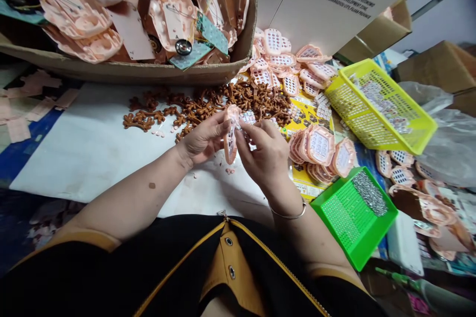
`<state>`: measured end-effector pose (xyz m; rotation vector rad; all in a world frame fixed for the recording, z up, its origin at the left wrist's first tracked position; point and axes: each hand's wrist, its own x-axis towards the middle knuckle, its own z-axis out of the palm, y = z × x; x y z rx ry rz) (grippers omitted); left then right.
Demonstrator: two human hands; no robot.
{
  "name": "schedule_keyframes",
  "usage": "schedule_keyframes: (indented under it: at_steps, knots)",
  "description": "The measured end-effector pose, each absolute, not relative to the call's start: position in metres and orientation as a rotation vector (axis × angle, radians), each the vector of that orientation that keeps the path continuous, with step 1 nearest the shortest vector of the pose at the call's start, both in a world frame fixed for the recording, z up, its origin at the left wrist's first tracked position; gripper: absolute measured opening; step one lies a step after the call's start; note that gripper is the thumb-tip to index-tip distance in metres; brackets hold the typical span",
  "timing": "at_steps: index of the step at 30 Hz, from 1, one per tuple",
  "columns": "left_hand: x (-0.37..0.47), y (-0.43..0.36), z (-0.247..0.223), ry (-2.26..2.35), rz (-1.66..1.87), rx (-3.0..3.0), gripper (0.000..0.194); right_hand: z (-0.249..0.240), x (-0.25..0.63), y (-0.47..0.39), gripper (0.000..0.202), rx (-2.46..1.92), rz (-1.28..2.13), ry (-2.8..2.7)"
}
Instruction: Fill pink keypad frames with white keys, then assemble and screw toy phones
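A pink plastic toy shell (230, 146) with a row of holes stands on edge between my hands, above the white work surface. My left hand (204, 138) grips its left side between thumb and fingers. At the shell's right side, the thumb and fingers of my right hand (266, 151) are pinched together on a small whitish piece, too small to make out fully. Just behind my hands lies a sheet of small printed keys (247, 118), partly covered. Brown antler-shaped plastic parts (208, 104) are heaped beyond them.
A cardboard box (148, 73) of pink shells and circuit boards stands at the back left. Stacked pink shells (320, 144) sit to the right, near a yellow basket (375, 131) of key pieces and a green basket (342, 225) holding screws (370, 192).
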<state>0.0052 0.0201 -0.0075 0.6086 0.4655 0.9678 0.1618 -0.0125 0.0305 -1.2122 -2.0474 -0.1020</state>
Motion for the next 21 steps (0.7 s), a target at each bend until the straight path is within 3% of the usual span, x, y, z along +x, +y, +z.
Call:
schedule_keyframes:
  at_steps: [5,10,16,21]
  knots:
    - [0.004,0.021,-0.009,0.428,0.948,0.573,0.051,0.028,0.164,-0.013,0.031,-1.094,0.024,-2.147]
    - [0.005,0.022,-0.008,0.417,0.940,0.533,0.038,0.022,0.170,-0.014,0.039,-1.094,-0.191,-2.290]
    - [0.006,0.024,-0.006,0.429,0.954,0.520,0.058,0.018,0.175,-0.015,0.058,-1.047,-0.173,-2.452]
    - [0.003,0.020,0.003,0.420,0.961,0.471,0.057,0.009,0.180,-0.022,0.077,-0.945,-0.189,-2.478]
